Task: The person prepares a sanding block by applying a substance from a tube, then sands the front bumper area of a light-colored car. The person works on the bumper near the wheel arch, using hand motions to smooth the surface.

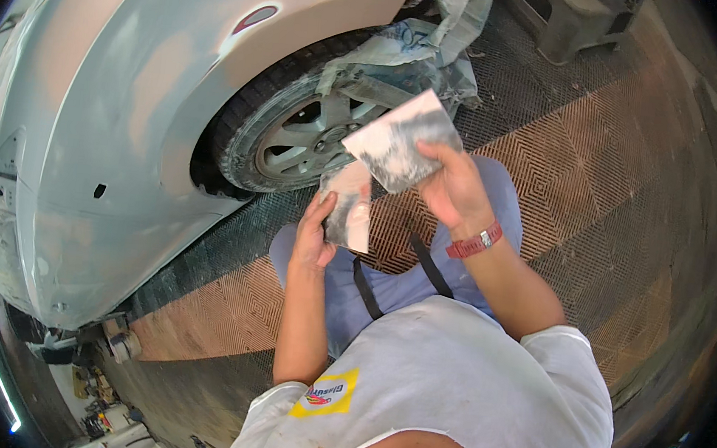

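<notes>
My right hand (455,194) is closed on a flat, pale rectangular pad (413,139) smudged dark grey, much like a sanding pad; its thumb lies on the upper face. Lower and to the left, my left hand (315,233) grips a second such pad (349,215), its face also marked with grey. The two pads come close together, and the right one partly overlaps the left in view; whether they touch I cannot tell. Both are held above my knees, in front of the car wheel (310,139). Some fingers are hidden behind the pads.
A car body (133,76) with grey and beige patches fills the left side. Crumpled plastic sheeting (416,54) drapes over the tyre. At the top right stands a grey stool (573,17) on the ribbed floor mat (561,148). Assorted items (115,420) lie at lower left.
</notes>
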### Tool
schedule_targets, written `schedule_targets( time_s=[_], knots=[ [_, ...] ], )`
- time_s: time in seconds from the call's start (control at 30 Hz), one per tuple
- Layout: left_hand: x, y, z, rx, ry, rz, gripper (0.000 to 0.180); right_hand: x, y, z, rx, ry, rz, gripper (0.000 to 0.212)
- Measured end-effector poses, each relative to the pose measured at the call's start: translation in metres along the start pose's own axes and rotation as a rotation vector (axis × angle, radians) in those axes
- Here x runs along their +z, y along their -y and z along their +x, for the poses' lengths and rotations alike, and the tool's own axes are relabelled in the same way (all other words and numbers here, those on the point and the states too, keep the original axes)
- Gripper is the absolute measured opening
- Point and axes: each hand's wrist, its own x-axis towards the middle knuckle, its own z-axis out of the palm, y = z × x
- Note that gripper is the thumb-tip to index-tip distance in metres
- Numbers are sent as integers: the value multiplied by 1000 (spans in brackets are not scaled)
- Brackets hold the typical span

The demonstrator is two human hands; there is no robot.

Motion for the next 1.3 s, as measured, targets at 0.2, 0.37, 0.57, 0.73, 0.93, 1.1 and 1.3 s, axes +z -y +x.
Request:
schedule_targets(
  time_s=[0.2,0.37,0.57,0.73,0.93,1.1,1.3],
  knots=[
    [17,-8,-7,132,7,-87,52,-45,3,-36,102,-53,-77,51],
    [22,-2,-8,214,-20,418,50,8,31,-29,-270,209,-1329,63],
    [36,2,-8,387,-92,473,49,10,-26,-43,-525,558,-2272,61],
    [17,3,-9,441,-405,2,46,7,-18,-53,-408,806,-2272,59],
    [17,5,-2,285,-209,-77,42,47,-31,-57,-413,794,-1658,53],
    [24,1,-6,273,-185,-153,42,-9,-19,-27,-83,577,-2143,66],
    [-28,-14,-20,251,-293,-132,46,-47,34,15,-261,81,-1144,56]
  ],
)
